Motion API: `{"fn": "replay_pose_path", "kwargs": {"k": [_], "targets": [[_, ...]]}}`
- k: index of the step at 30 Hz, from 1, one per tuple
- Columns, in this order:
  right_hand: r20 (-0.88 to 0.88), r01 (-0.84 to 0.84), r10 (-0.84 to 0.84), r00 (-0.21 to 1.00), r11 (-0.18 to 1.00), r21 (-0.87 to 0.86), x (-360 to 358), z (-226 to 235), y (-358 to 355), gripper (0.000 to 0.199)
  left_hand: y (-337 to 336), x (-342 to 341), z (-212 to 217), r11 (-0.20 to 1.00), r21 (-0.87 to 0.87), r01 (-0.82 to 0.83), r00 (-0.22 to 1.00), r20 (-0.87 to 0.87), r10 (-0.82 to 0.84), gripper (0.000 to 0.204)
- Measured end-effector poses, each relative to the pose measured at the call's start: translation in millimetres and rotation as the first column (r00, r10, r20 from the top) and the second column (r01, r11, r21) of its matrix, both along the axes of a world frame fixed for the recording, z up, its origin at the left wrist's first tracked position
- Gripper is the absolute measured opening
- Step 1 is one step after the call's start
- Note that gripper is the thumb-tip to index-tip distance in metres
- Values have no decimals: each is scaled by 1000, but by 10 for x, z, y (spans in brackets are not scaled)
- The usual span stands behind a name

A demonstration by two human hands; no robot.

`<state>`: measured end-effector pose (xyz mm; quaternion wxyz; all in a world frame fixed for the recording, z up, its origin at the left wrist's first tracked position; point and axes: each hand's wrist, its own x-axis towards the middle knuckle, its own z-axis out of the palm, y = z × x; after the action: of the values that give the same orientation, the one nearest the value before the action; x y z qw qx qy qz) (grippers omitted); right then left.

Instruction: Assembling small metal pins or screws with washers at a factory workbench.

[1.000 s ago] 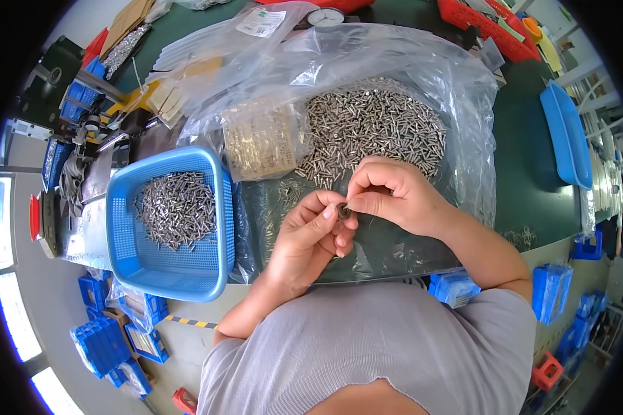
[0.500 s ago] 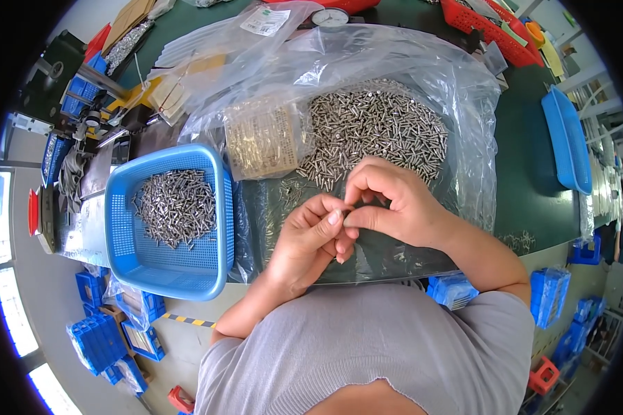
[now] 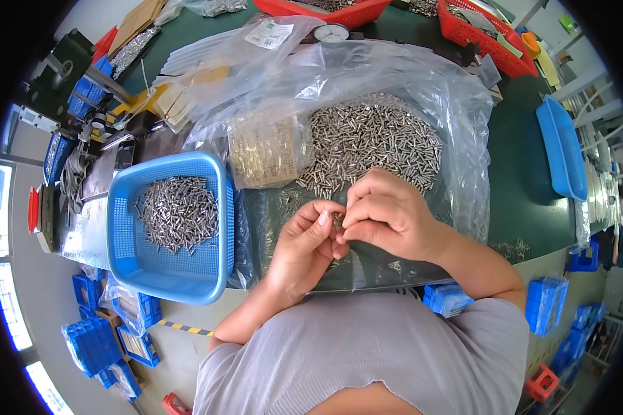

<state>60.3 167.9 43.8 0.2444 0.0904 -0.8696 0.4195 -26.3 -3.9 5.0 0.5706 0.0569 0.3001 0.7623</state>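
Note:
Close together over the near edge of the green table, my hands meet fingertip to fingertip. In the curled fingers of my left hand (image 3: pixel 299 245) are small metal pins (image 3: pixel 338 219), partly hidden by the fingers. My right hand (image 3: pixel 394 218) pinches at the same spot, thumb against forefinger; what lies in its tips is too small to make out. Just beyond the hands, a heap of short metal pins (image 3: pixel 374 145) lies on clear plastic sheeting (image 3: pixel 467 149). To the left stands a blue perforated basket (image 3: pixel 226 238) with more pins (image 3: pixel 179 213) inside.
A yellowish plastic-wrapped packet (image 3: pixel 263 153) sits between basket and heap. Thin wire-like bits (image 3: pixel 289 198) lie near it. Red baskets (image 3: pixel 360 16) and a dial gauge (image 3: pixel 331 32) are at the back. A blue tray (image 3: pixel 564 149) stands right, a metal fixture (image 3: pixel 94 121) left.
The view has shifted slightly, bringing more of the back red baskets into sight. My fingertips have parted a little, and metal pins now show between them.

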Motion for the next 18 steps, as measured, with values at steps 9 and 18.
{"fn": "replay_pose_path", "kwargs": {"k": [9,18], "targets": [[106,223,-255,961,943,246,-86,-207,250,15,15,-16,26,998,21,-59,998,30,59,24],[93,134,-185,978,906,402,-180,-195,155,23,-8,-19,3,991,84,-107,991,95,99,27]]}}
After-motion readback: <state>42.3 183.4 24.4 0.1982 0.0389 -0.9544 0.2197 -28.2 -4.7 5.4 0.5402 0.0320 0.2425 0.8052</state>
